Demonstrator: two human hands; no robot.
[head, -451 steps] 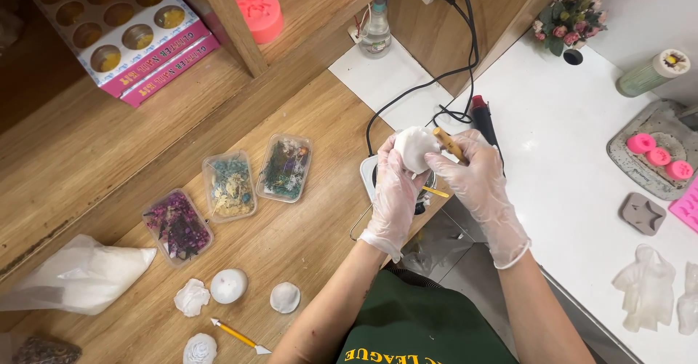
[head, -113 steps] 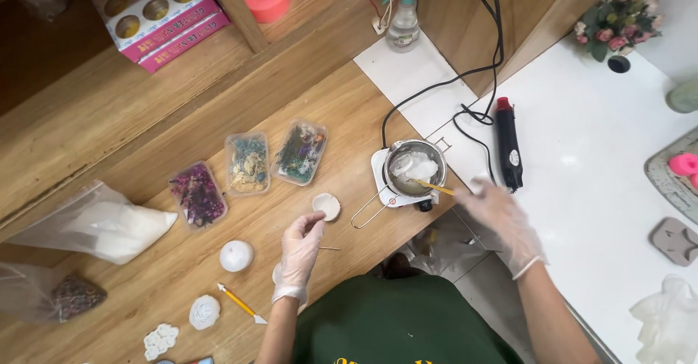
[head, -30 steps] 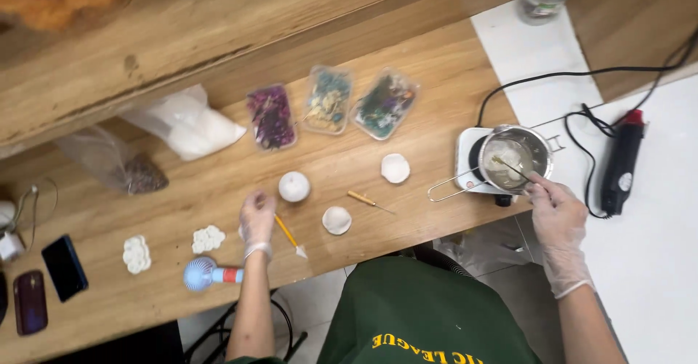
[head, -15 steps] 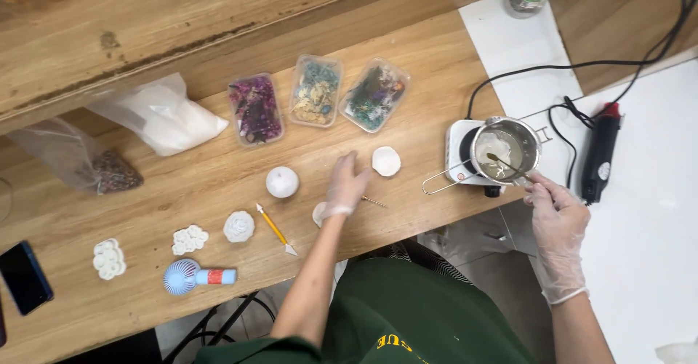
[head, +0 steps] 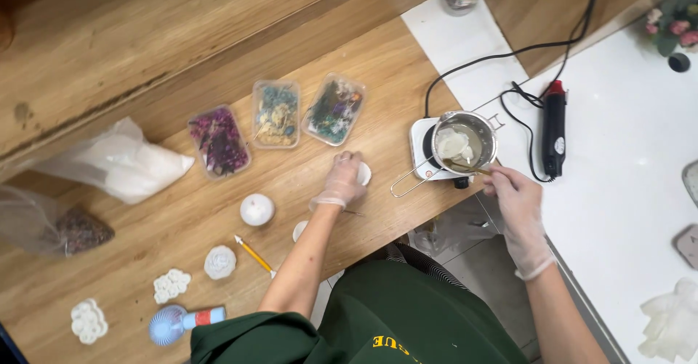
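Your left hand (head: pixel 345 180), gloved, rests on a small white round mould (head: pixel 363 173) on the wooden table (head: pixel 378 66), fingers curled over it in a loose grip; most of the mould is hidden under the glove. Your right hand (head: pixel 514 202), also gloved, is closed on a thin yellowish stick (head: pixel 465 166) whose far end dips into the metal melting pot (head: pixel 464 141). The stick's long axis runs roughly left to right, slightly uphill toward the pot, with the held end at your fingers and the tip pointing into the pot.

The pot sits on a small white hotplate (head: pixel 422 146), its wire handle pointing down-left toward the table's edge. Inside it lies pale, partly melted wax with a whitish lump toward the upper left.

Beyond your left hand stand three clear plastic trays in a row: the purple-flower tray (head: pixel 219 141) holds dark purple dried petals, the middle tray (head: pixel 275 114) holds bluish and cream dried bits, and the right tray (head: pixel 334 109) holds mixed green and dark dried flowers. A filled white round candle (head: pixel 257 209) sits near your left forearm, with a yellow pencil (head: pixel 254 254) lying diagonally just below it. A black heat gun (head: pixel 555 127) lies lengthwise on the white surface (head: pixel 625 138), right of the hotplate.
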